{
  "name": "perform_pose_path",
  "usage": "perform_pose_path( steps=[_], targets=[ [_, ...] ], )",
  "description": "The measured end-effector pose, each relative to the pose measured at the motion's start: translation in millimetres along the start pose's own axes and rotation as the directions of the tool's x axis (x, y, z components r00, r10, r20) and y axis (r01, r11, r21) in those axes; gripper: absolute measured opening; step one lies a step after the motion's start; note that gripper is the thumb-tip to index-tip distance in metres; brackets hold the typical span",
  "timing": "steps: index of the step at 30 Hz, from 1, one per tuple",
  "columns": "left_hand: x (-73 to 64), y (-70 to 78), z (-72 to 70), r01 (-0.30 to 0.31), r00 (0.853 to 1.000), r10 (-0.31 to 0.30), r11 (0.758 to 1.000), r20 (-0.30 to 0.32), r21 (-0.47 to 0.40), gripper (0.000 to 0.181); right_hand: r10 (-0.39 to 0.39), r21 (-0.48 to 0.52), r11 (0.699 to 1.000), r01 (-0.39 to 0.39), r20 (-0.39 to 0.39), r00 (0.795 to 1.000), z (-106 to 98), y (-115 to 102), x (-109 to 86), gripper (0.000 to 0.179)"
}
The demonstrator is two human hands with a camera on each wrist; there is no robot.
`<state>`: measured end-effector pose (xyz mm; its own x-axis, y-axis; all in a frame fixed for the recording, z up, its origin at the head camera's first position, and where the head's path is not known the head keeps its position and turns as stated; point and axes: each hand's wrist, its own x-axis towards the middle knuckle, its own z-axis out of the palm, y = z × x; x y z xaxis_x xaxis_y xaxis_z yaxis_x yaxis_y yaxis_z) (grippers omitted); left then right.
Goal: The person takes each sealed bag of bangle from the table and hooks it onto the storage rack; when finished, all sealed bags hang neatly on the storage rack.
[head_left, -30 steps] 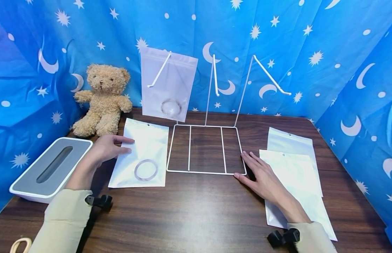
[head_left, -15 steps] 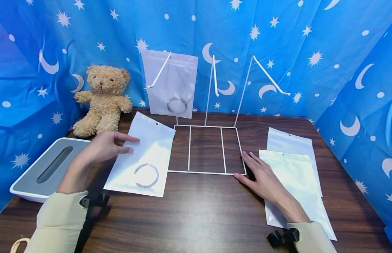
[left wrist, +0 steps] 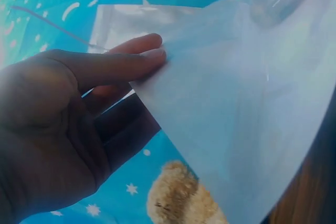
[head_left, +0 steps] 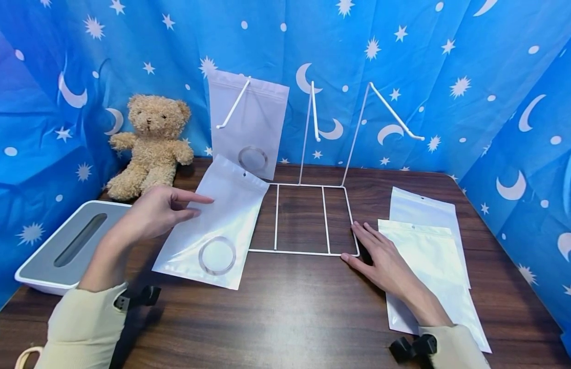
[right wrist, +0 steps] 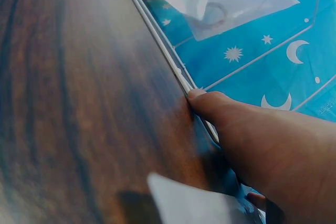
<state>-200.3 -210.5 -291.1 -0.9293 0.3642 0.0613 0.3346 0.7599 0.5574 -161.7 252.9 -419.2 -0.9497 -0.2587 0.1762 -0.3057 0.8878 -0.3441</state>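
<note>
My left hand [head_left: 158,212] pinches the left edge of a white zip pouch [head_left: 220,215] between thumb and fingers. The pouch has a small hang hole at its top, and a clear, bangle-like ring [head_left: 217,255] shows low in it. It is tilted and overlaps the left end of a white wire display rack [head_left: 303,252]. In the left wrist view, thumb and fingertips [left wrist: 155,53] meet at the pouch's edge. My right hand [head_left: 386,261] rests with extended fingers on the rack's front right corner, its thumb [right wrist: 210,103] against the base wire. Another pouch [head_left: 248,123] hangs on the rack's left hook.
At right, several white pouches [head_left: 419,256] lie overlapping on the wooden table [head_left: 285,318]. The middle hook [head_left: 315,113] and right hook [head_left: 396,113] jut forward. A teddy bear [head_left: 151,138] and a grey-topped tissue box [head_left: 73,241] stand at left, before a blue curtain [head_left: 451,51].
My left hand has lifted the pouch off the table and moved it right, tilting its top toward the rack. The hanging pouch has swayed slightly. My right hand has stayed on the rack.
</note>
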Motion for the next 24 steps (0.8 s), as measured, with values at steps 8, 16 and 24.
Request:
perform_pose_path(
  steps=[8,16,24],
  targets=[
    [-5.6,22.8,2.4,-0.168,0.973,0.164,0.986,-0.160,-0.011,0.030,-0.001,-0.001,1.000,0.001,-0.004,1.000,-0.4,0.1,-0.4,0.088],
    [-5.6,38.3,10.3,-0.313,0.916,0.287,0.948,-0.279,-0.052,0.035,-0.022,0.005,1.000,0.022,-0.017,1.000,-0.9,-0.3,-0.7,0.086],
    [-10.8,64.9,12.2,-0.486,0.838,0.401,0.856,-0.370,-0.175,0.031,-0.036,0.002,0.999,0.036,-0.026,0.999,-0.7,0.3,-1.0,0.085]
  ],
)
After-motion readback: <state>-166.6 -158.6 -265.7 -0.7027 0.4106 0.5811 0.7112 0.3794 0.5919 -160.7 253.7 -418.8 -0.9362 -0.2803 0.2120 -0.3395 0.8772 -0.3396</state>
